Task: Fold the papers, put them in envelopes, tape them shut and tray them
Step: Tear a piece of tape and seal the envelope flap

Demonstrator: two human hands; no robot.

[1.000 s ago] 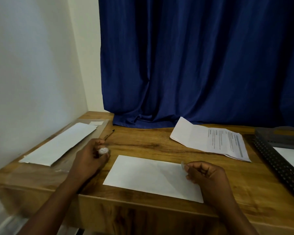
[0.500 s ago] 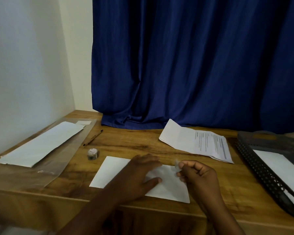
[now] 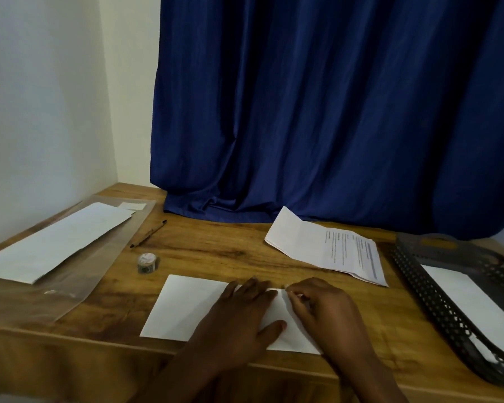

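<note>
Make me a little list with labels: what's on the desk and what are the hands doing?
left hand: flat on the envelope, pressing it down
right hand: fingers curled, pinching something small at the envelope's top edge; too small to tell
tape roll: on the desk, beside the pen
printed paper: folded, lying behind the hands
tray: at the right, a white envelope inside

Two hands: left hand (image 3: pixel 239 321), right hand (image 3: pixel 326 312), both on one white envelope (image 3: pixel 186 306) at near table edge. Second envelope (image 3: pixel 466 298) in one dark mesh tray (image 3: pixel 437 309), right. One tape roll (image 3: pixel 148 262), left of centre. One pen (image 3: pixel 148 233), farther left. One printed folded paper (image 3: pixel 326 245), far right. One white sheet stack (image 3: pixel 53 242) on one clear plastic sleeve (image 3: pixel 99 263), far left. One wooden table (image 3: pixel 230 251). One blue curtain (image 3: pixel 332 112).
</note>
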